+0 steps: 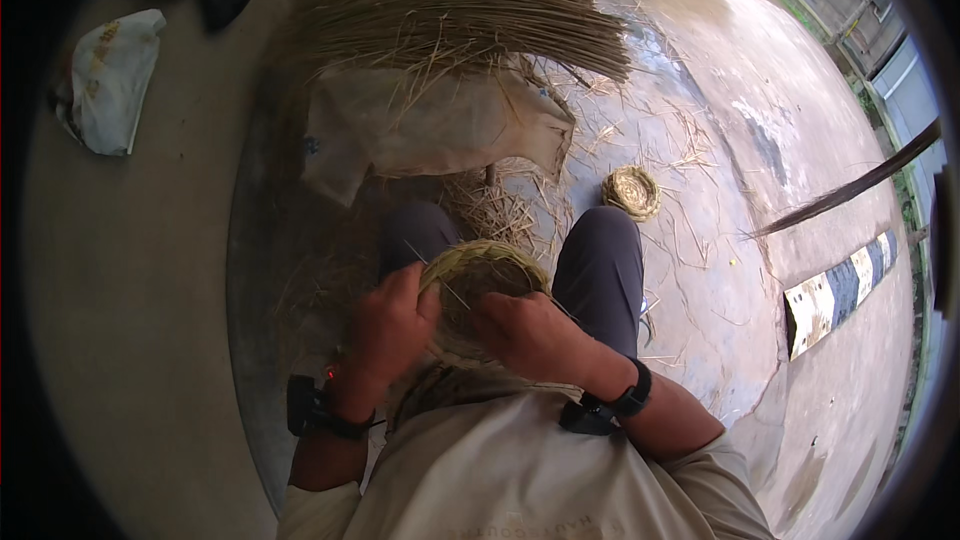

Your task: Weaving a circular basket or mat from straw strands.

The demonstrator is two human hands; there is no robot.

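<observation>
A round, shallow straw basket [488,252] with a braided, yellow-green rim rests in my lap between my knees. My left hand [393,328] grips its left rim, thumb and fingers closed on the weave. On the right side, my right hand [532,336] is curled over the basket, its fingers pinched together above the inside. What those fingers hold is hidden. A thin strand of straw shows inside the basket near the left hand. The lower part of the basket is covered by my hands and shirt.
A smaller straw basket [631,193] sits on the floor past my right knee. Ahead lies a cloth sack [440,120], with a large bundle of dry stalks [470,0] behind it. Loose straw is scattered around. White bags [112,80] lie far left; a patterned board [842,290] lies right.
</observation>
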